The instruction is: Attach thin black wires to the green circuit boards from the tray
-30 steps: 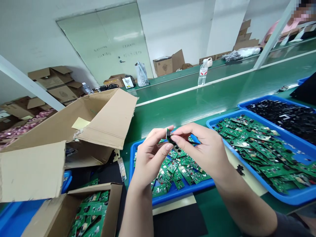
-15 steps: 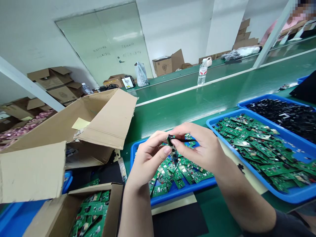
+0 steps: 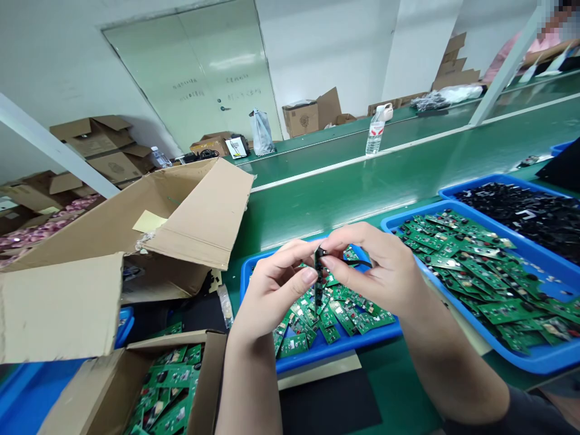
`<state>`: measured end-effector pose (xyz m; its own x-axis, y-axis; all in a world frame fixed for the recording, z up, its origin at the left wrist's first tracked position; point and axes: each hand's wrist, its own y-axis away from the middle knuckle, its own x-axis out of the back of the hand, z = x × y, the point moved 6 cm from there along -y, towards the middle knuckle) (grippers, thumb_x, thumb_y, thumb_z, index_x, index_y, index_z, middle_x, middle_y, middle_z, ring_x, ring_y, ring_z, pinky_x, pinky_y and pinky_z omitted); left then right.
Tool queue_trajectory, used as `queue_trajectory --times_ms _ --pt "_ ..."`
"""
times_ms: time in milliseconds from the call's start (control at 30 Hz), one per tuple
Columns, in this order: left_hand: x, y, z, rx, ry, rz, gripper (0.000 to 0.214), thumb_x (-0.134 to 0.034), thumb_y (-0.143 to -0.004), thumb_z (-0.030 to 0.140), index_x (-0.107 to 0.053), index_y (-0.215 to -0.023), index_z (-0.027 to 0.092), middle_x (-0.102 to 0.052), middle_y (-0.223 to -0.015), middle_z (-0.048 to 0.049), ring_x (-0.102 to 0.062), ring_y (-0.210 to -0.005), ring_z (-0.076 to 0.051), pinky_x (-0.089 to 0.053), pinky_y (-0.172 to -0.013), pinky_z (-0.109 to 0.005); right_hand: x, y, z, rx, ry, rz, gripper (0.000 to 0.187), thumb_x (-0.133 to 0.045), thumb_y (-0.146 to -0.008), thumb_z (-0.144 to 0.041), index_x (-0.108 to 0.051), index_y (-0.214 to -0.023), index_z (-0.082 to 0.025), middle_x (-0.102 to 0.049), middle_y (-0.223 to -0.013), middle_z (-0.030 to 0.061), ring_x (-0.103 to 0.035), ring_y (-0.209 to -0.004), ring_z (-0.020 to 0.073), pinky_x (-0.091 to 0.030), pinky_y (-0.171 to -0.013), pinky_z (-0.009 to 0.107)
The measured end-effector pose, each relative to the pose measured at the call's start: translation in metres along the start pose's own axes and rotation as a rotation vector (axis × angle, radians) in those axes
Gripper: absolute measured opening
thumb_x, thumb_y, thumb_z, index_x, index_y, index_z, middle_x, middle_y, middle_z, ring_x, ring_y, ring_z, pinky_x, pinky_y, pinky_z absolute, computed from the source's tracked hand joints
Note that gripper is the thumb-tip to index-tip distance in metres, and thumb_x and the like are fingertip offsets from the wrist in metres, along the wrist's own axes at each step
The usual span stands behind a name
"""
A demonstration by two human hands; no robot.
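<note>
The left hand (image 3: 272,296) and right hand (image 3: 376,272) meet near the middle of the view, holding a slim black plastic part (image 3: 318,281) above a blue plastic tray (image 3: 338,349). Both grips are narrow and closed on it: the left thumb and forefinger come in from about 9 o'clock, and the right fingertips (image 3: 327,261) from about 3 o'clock. The part's long axis stands almost upright in the view, with one end toward 12 o'clock and the other toward 6. A thin black lead (image 3: 357,262) runs from near its upper end toward 3 o'clock. Whether the part is joined to anything else cannot be told behind the fingers.

Loose green circuit boards (image 3: 333,317) lie heaped in the tray below. Toward 3 o'clock, a wider blue tray (image 3: 534,365) carries a larger spread of boards (image 3: 480,284), and toward 2 o'clock, a third blue tray (image 3: 498,179) holds a dense heap of black plastic pieces (image 3: 521,223). More boards (image 3: 172,386) fill a cardboard box (image 3: 211,368) at 7 o'clock. Judging by these full heaps, much of the batch appears unhandled; no separate finished pile can be picked out.
</note>
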<state>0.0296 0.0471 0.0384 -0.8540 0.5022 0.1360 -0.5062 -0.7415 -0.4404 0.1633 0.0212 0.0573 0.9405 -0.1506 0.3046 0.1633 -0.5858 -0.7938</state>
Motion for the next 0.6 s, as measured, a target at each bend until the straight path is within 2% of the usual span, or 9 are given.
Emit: queue_trajectory --times_ms 200,433,600 --pt "-0.0001 -0.0002 -0.0003 0.014 0.0 0.003 0.027 -0.062 -0.085 0.038 -0.071 -0.108 0.026 -0.053 -0.079 -0.0052 -0.05 -0.074 -0.017 -0.046 -0.068 -0.03 -0.0002 -0.0002 -0.0007 -0.002 0.007 -0.007 0.012 -0.054 -0.086 -0.012 -0.057 -0.092 -0.021 -0.063 -0.074 -0.002 -0.06 -0.067 0.0108 -0.051 -0.064 0.022" --pt "-0.0022 0.0003 -0.0017 0.039 0.093 -0.031 0.026 -0.064 -0.084 0.031 -0.071 -0.109 0.027 -0.053 -0.084 -0.0044 -0.05 -0.076 -0.015 -0.044 -0.068 -0.026 -0.0011 -0.002 -0.0008 0.023 0.006 -0.028 0.012 -0.055 -0.082 -0.01 -0.056 -0.086 -0.021 -0.058 -0.069 -0.0033 -0.055 -0.061 0.0096 -0.048 -0.059 0.021" --pt "-0.0031 0.001 -0.0068 0.044 0.11 -0.022 0.027 -0.058 -0.089 0.034 -0.069 -0.113 0.027 -0.053 -0.084 -0.0039 -0.049 -0.077 -0.014 -0.044 -0.074 -0.028 -0.0012 0.0 0.0055 -0.029 -0.086 -0.008 0.014 -0.058 -0.084 -0.013 -0.055 -0.094 -0.022 -0.059 -0.072 -0.0037 -0.058 -0.065 0.0099 -0.05 -0.064 0.021"
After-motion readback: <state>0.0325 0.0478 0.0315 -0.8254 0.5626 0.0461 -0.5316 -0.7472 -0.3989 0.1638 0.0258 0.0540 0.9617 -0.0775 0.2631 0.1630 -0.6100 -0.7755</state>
